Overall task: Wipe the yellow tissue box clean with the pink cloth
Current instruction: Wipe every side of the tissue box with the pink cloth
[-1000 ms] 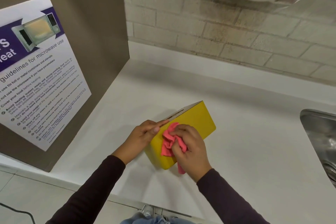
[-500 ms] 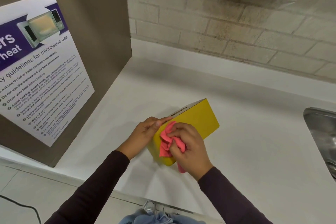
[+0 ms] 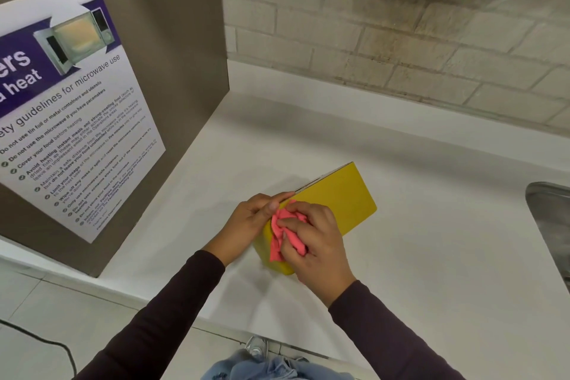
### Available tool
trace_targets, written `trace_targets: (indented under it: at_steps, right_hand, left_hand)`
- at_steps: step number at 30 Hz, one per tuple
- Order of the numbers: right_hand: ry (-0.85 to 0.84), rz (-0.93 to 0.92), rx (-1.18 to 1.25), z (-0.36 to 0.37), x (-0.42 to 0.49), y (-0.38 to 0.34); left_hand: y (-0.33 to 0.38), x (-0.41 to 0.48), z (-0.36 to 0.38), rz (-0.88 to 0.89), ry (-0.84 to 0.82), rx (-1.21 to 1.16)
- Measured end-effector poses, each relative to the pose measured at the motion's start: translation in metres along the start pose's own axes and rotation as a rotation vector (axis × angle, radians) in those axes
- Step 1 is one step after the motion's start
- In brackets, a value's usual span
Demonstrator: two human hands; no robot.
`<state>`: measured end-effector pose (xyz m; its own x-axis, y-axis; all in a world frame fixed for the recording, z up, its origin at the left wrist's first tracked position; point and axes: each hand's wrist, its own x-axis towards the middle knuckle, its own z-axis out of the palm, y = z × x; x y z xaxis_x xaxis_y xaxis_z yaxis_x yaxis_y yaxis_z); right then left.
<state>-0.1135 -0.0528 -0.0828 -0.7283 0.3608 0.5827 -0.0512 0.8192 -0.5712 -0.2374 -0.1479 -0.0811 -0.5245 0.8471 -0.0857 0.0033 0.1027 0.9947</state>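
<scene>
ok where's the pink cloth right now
In the head view the pink cloth is bunched in the right hand, pressed against the near end of the yellow tissue box, beside the left hand.

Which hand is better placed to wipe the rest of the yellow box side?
The right hand: it grips the pink cloth against the box, while the left hand holds the box steady.

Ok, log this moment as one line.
step: wiping | left hand: holds tissue box | right hand: grips pink cloth against its near end | surface: counter
</scene>
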Motion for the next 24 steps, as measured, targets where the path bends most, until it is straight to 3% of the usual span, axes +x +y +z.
trace_targets:
  at_steps: [15,19,21,22,24]
  right_hand:
    - [-0.364,-0.127,-0.121,-0.039,-0.024,0.005]
    - [-0.597,-0.150,-0.161,-0.061,-0.032,0.012]
    - [-0.638,0.008,-0.072,-0.073,-0.039,0.018]
    - [-0.572,0.184,0.053,-0.078,-0.043,0.019]
    - [-0.271,0.577,0.341,-0.085,-0.047,0.021]
  left_hand:
    - [0.000,0.002,-0.005,-0.054,-0.001,-0.013]
    - [0.001,0.001,-0.005,-0.047,0.002,-0.006]
    - [0.002,0.000,-0.006,-0.051,0.005,-0.006]
    - [0.001,0.000,-0.006,-0.051,0.003,0.001]
    - [0.002,0.000,-0.005,-0.050,-0.003,0.014]
